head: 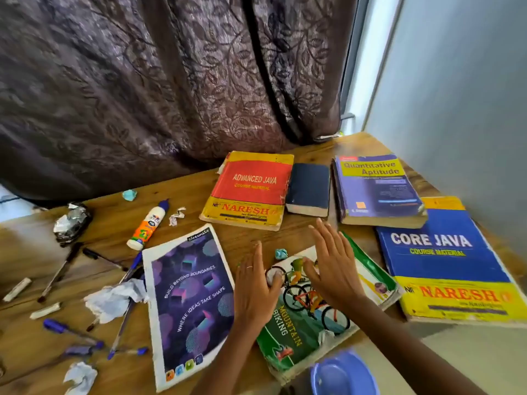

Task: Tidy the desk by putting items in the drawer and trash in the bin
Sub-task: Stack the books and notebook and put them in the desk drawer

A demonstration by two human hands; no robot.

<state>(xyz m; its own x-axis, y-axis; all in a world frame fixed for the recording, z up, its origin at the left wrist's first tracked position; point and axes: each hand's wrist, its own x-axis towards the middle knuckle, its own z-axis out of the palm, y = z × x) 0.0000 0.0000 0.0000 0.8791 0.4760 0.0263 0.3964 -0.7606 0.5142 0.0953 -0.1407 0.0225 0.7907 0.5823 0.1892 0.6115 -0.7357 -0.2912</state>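
Note:
Both my hands hover with straight fingers over the green Mountain Biking notebook [299,334] near the desk's front edge. My left hand [256,289] is at the notebook's left side, my right hand [332,266] over its upper part; neither holds anything. A small blue paper ball [281,254] lies just beyond my fingertips. A purple Classmate notebook [188,303] lies to the left. Crumpled white paper [114,299], several pens [125,323] and a glue bottle [147,226] are scattered further left. A blue bin [342,374] stands below the desk edge.
Books lie along the back and right: Advanced Java [251,189], a dark blue book [309,189], Quantitative Aptitude [376,189], Core Java [447,260]. Crumpled foil [71,222], a blue paper ball [129,194] and paper scraps [81,377] lie on the wooden desk [34,280]. A curtain hangs behind.

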